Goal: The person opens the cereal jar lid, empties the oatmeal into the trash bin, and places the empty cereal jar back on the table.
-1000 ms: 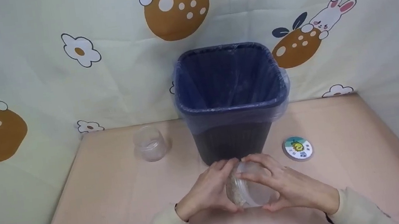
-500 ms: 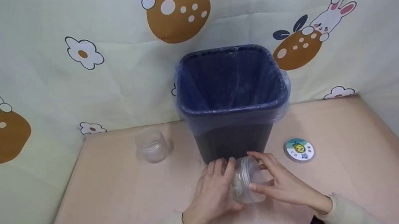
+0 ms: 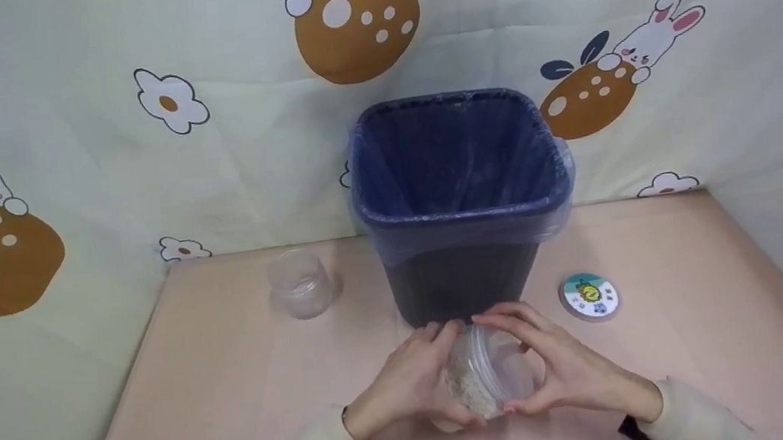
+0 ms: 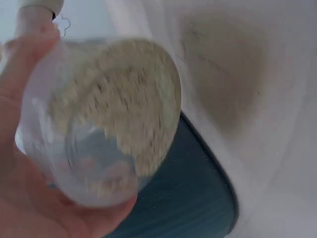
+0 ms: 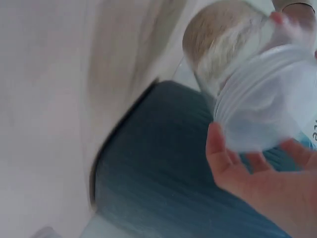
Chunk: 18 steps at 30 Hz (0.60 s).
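A clear jar [image 3: 471, 380] with pale grains in it is tilted on its side in front of the bin. My left hand [image 3: 402, 385] grips the grain-filled end, with the grains piled along the wall in the left wrist view. Curled round the ringed, translucent end [image 5: 270, 104] are the fingers of my right hand [image 3: 569, 363]. Whether that end is the jar's own mouth, a cap or a second jar, I cannot tell. To the right lies a round lid [image 3: 590, 296] with a printed label. A second clear jar [image 3: 302, 285] stands at the back left.
A dark bin [image 3: 463, 278] lined with a clear plastic bag stands right behind my hands. Behind the pink-covered table [image 3: 233, 392] hangs a pale cloth [image 3: 262, 154] printed with rabbits and flowers, and it also lines both sides.
The jar has tilted between frames, and both hands have shifted their hold on it. Its grain-filled end now sits lower towards me. The bin, the lid and the second jar stay in place.
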Available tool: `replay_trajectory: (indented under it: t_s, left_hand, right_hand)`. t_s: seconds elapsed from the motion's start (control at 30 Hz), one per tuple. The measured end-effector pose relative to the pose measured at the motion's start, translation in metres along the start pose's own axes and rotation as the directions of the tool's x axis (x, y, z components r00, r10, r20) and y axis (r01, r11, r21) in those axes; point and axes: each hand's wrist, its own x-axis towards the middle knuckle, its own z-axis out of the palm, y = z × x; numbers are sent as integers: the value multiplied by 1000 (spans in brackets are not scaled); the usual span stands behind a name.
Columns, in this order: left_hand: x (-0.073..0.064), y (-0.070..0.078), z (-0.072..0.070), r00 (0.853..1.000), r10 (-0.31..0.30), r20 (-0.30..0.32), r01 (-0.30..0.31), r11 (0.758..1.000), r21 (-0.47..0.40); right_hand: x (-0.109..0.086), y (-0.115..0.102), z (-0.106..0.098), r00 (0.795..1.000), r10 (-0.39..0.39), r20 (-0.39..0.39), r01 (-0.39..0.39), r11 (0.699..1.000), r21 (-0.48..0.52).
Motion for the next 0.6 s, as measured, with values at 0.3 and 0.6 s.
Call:
replay_trajectory:
  t_s: [0.3, 0.6]
  left_hand:
    - [-5, -34, -12, 981, 28, 190, 34, 948, -317]
    - [-27, -63, -20, 995, -47, 89, 77, 925, -373]
  right_hand:
    - [-3, 4, -28, 977, -203, 67, 213, 951, -222]
    - [-24, 47, -43, 985, 35, 169, 6, 972, -236]
